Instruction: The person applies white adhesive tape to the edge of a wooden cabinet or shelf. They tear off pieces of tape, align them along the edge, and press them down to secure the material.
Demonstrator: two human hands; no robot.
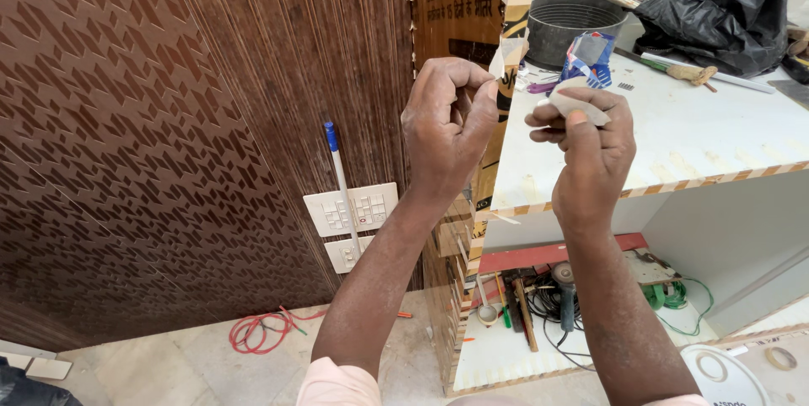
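Both my hands are raised in front of a vertical wooden panel edge [506, 145]. My left hand [447, 123] pinches a thin strip of clear protective film [504, 56] between thumb and forefinger; the film runs up along the panel's edge. My right hand [590, 140] grips a small beige scrap of peeled material [581, 107] between thumb and fingers, close to the right of the left hand. The two hands are a few centimetres apart.
A white shelf top [691, 132] carries a black ribbed ring [573, 22], a blue packet [590, 56], a black bag [725, 5] and a brush. The lower shelf [506, 351] holds tools and cables. Brown patterned wall, white switch plates [350, 212], a leaning white stick, red wire [257, 330] on the floor.
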